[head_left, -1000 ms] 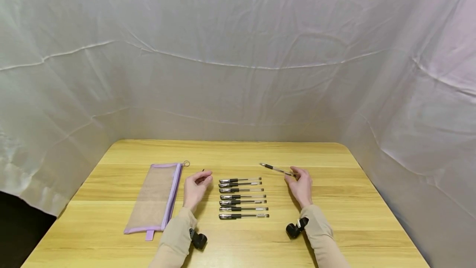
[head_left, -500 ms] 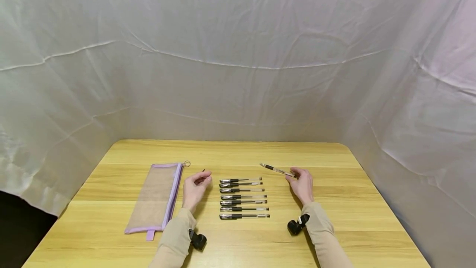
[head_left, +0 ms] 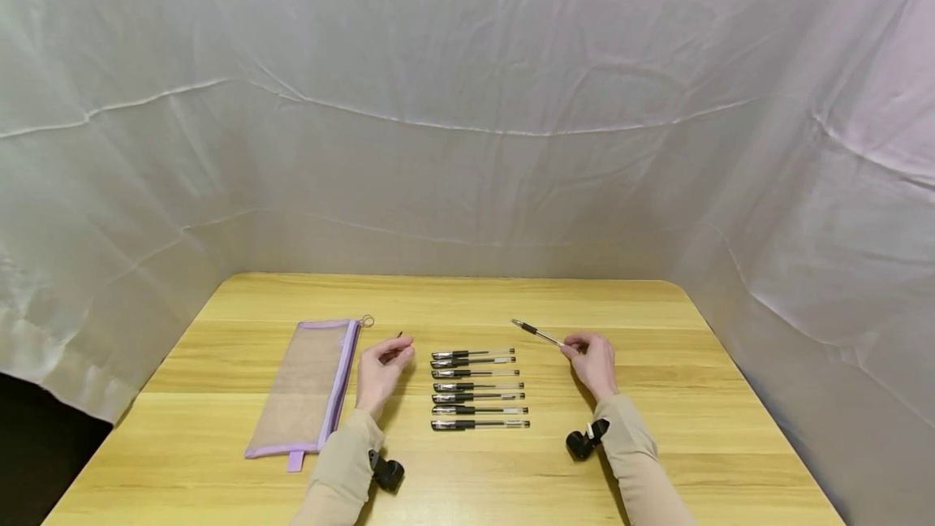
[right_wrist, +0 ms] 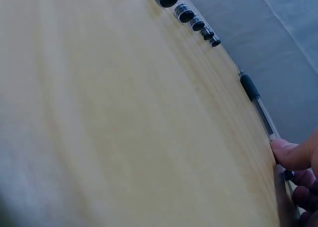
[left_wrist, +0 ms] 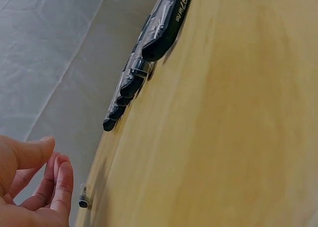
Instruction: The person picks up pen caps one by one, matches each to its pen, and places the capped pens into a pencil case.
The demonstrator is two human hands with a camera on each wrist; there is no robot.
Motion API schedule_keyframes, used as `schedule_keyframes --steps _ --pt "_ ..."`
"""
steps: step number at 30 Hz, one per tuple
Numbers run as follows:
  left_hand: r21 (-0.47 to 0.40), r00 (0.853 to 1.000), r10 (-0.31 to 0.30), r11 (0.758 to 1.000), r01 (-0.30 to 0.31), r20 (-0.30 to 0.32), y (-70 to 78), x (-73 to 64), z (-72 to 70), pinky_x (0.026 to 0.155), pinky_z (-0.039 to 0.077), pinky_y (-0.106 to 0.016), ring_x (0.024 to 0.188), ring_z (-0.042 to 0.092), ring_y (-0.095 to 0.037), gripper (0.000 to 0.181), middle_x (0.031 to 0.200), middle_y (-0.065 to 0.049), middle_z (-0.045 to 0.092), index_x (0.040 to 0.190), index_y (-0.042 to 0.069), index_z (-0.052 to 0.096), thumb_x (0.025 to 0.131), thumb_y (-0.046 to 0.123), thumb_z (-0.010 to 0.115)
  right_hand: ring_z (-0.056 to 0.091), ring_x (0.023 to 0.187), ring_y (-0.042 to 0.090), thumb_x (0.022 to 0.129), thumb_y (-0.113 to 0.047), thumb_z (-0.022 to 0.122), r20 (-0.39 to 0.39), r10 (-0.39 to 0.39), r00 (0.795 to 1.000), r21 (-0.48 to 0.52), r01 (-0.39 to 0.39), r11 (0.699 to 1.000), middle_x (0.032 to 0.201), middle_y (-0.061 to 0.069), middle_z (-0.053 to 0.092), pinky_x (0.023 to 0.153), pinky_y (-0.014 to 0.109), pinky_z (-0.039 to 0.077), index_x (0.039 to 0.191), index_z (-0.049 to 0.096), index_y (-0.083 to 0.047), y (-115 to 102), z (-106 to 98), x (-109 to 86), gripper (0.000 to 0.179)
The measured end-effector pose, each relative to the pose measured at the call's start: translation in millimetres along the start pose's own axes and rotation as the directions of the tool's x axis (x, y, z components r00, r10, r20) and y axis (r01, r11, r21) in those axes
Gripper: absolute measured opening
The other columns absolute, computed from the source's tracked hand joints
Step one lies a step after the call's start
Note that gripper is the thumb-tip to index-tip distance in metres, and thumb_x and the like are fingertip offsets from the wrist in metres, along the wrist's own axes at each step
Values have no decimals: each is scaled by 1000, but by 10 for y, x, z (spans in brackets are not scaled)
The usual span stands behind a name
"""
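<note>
In the head view my right hand (head_left: 593, 362) pinches an uncapped gel pen (head_left: 536, 332) by its clear barrel. The black grip and tip point away to the left. In the right wrist view, the thumb (right_wrist: 293, 153) lies on the barrel of this gel pen (right_wrist: 251, 88). My left hand (head_left: 381, 372) hovers left of the pen row, fingers loosely bent. Just beyond its fingers, the left wrist view shows a small clear piece with a black end (left_wrist: 84, 196), like a pen cap, at the table. Several capped gel pens (head_left: 478, 410) lie parallel between the hands.
A purple-edged mesh zip pouch (head_left: 299, 396) lies left of the left hand, with a ring (head_left: 367, 321) at its zip end. The wooden table (head_left: 701, 445) meets grey fabric walls (head_left: 467, 185) at the back and sides.
My right fingers have shifted along the barrel, so less of the pen shows beyond them. The left hand has drifted slightly left. The row of pens and the pouch look unchanged.
</note>
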State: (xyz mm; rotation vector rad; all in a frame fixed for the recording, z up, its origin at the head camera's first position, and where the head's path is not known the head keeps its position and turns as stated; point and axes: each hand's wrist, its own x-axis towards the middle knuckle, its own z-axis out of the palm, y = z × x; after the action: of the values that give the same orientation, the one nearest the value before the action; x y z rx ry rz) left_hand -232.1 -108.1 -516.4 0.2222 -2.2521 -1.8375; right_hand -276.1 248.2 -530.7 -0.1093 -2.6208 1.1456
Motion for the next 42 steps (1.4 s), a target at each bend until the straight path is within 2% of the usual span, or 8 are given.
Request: schedule_keyframes --steps 10,14,17,22,27,31,35,42 --pt "-80 1000 -29 996 29 6 -9 -15 -46 77 50 -10 89 63 -6 27 120 -25 70 116 -7 70 90 -1 70 62 82 23 90 -13 74 16 -19 1000 -53 20 998 87 11 74 80 36 45 93 76 -3 14 22 -25 10" --pt "-92 1000 -11 996 9 -28 -20 -9 -69 75 50 -9 85 63 -4 26 117 -28 70 114 -9 70 89 -3 70 61 81 23 93 -14 71 26 -20 999 -56 21 998 89 12 73 78 36 46 94 75 -3 -17 24 -53 12" --pt "-101 997 -10 995 2 -72 -21 1 -86 74 51 -8 83 63 -3 27 113 -30 70 114 -10 69 87 -6 71 58 78 21 94 -15 70 28 -12 1000 -28 13 1000 88 13 72 73 31 44 95 74 -3 -53 27 -79 12" --pt "-92 991 -39 995 27 -125 -28 29 -113 74 49 -6 84 61 -4 33 114 -30 67 119 -11 66 86 -6 72 52 71 14 93 -14 71 18 7 1000 38 -7 999 82 11 69 66 23 40 94 75 -3 -112 49 -127 11" --pt "-5 990 -29 1000 29 -134 -54 68 -141 75 46 -5 95 62 -19 36 118 -29 66 121 -9 66 86 -3 73 53 70 7 92 -11 72 5 43 999 163 -44 986 85 13 71 63 18 42 96 75 -1 -177 84 -166 11" --pt "93 994 -16 995 26 -104 -61 117 -156 83 52 -17 102 63 -32 39 118 -28 67 123 -8 65 85 -1 74 57 71 2 90 -7 74 4 84 996 277 -81 957 91 16 74 65 14 46 100 75 2 -220 112 -178 13" --pt "199 997 22 980 -8 -69 -49 167 -148 89 53 -35 101 64 -35 40 113 -27 68 121 -9 66 84 1 75 58 73 1 89 -6 74 23 139 990 394 -137 909 95 14 74 67 13 48 105 74 3 -262 124 -197 18" --pt "283 998 33 959 -16 -58 -26 224 -110 84 51 -38 96 63 -33 35 109 -24 71 118 -7 68 85 2 76 64 77 1 87 -5 77 54 169 984 576 -170 800 93 4 75 73 14 55 112 69 11 -295 154 -226 31"
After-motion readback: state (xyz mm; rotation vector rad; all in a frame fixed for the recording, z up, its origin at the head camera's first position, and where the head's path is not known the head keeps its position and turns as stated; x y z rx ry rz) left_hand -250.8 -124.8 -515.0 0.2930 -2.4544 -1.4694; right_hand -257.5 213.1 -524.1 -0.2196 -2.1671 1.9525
